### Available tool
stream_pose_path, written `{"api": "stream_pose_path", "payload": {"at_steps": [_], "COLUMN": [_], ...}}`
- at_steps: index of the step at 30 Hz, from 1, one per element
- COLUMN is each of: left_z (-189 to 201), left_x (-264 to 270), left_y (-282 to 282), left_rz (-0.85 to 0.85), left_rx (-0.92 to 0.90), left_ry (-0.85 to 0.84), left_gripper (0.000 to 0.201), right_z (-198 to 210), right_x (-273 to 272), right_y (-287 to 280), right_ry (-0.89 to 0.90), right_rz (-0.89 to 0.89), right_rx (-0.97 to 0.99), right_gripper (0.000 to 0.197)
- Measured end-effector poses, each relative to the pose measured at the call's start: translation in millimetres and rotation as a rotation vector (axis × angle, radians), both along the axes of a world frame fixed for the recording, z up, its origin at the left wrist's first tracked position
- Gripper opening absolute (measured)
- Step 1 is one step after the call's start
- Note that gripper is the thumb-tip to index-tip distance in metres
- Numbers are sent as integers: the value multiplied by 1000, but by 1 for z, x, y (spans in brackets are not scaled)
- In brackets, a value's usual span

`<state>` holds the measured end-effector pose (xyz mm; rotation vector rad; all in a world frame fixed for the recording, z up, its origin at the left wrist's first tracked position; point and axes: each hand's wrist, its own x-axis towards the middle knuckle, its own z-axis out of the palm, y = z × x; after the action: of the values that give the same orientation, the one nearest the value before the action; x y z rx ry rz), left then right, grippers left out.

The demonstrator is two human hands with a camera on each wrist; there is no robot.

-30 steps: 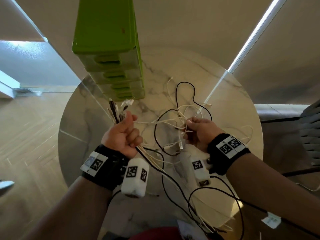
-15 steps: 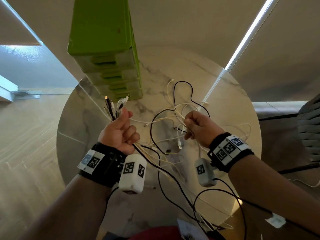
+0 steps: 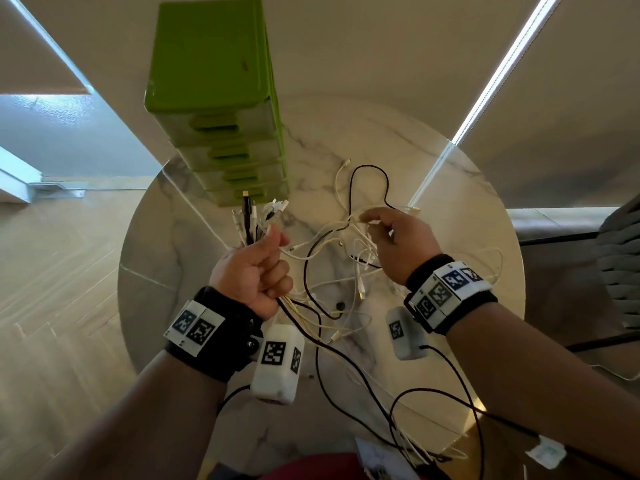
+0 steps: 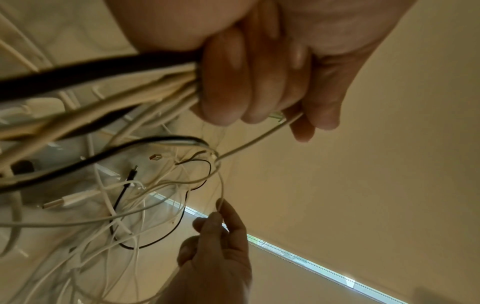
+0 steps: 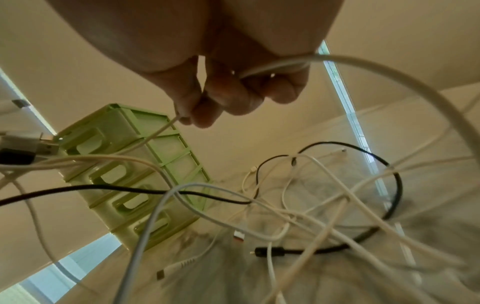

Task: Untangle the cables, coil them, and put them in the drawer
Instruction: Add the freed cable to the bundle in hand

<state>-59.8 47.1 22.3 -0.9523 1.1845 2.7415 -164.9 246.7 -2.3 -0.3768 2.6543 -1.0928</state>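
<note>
Left hand (image 3: pixel 254 271) clenched round bundled cable ends (image 3: pixel 258 216); right hand (image 3: pixel 398 242) pinching one white cable (image 5: pixel 158 131), probably running leftward to the bundle; tangle (image 3: pixel 346 271) over worktop (image 3: pixel 450 202) between.

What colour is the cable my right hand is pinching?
White: the right hand pinches a thin white cable, clearest in the right wrist view.

Marble table (image 3: pixel 433 161): drawer unit (image 3: pixel 221 133), cables (image 3: pixel 349 258).

Head view downward; wrist views upward, close; shared cable tangle (image 3: pixel 346 244).
</note>
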Motion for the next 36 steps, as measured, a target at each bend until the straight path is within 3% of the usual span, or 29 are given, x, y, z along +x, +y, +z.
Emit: {"api": "stream_pose_path", "payload": {"at_steps": [5, 8, 11, 15, 21, 27, 31, 33, 36], "left_z": [5, 7, 6, 6, 1, -10, -7, -6, -11], "left_x": [0, -1, -2, -4, -6, 0, -14, -18, -14], "left_y": [0, -1, -1, 1, 5, 28, 11, -3, 3], "left_rz": [-54, -95, -101, -81, -29, -172, 56, 144, 40], "left_rx": [18, 18, 30, 63, 77, -215, -120, -57, -123], "left_ry": [4, 12, 19, 41, 75, 24, 13, 46, 50], "left_gripper": [38, 42, 43, 42, 38, 16, 26, 26, 25], "right_z": [7, 14, 16, 8, -9, 1, -1, -5, -4], "right_x": [-6, 1, 13, 33, 55, 53, 53, 51, 46], "right_y": [-9, -17, -18, -23, -28, -35, -29, -21, -18], "right_ry": [203, 256, 229, 128, 217, 123, -96, -120, -96], "right_rz": [203, 309, 386, 367, 275, 247, 281, 279, 202], "right_rx": [428, 531, 346, -11, -225, -204, -145, -61, -125], "right_gripper": [27, 43, 49, 25, 10, 12, 11, 14, 19]}}
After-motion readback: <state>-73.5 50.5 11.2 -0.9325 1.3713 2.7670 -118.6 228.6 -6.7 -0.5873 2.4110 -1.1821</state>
